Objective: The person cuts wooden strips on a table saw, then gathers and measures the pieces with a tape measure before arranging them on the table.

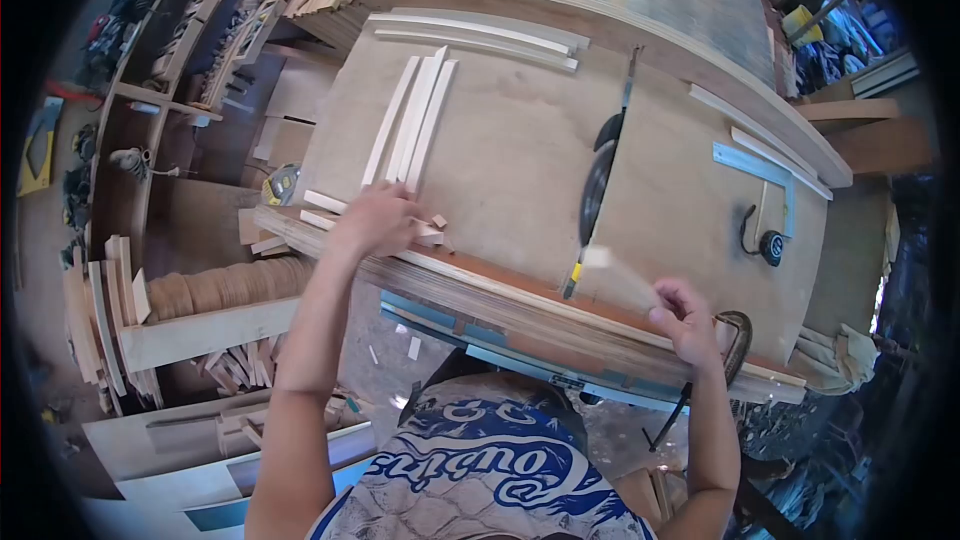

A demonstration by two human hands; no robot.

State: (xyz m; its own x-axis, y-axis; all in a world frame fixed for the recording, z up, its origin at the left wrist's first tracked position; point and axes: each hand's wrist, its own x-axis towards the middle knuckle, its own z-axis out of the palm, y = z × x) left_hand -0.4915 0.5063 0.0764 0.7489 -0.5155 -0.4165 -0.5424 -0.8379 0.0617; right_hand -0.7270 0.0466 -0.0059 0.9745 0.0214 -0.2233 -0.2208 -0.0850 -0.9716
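My left hand [378, 220] is closed, with its fingers curled down over a short pale wooden strip [322, 202] near the front rail of the saw table. Small wood offcuts [438, 222] lie by those fingertips. Just beyond them, several cut wooden strips [408, 125] rest side by side. Between thumb and fingers, my right hand [687, 322] pinches a thin pale wooden stick [625, 275], blurred by motion. The stick's far end is close to the front of the circular saw blade [597, 180], which stands up through its slot.
Long strips [475, 40] lie along the back rail. At right are more strips [765, 145], a try square [790, 190] and a tape measure [771, 248]. A clamp [738, 345] grips the front rail. Another tape measure [281, 183] and shelves [125, 150] of tools stand left.
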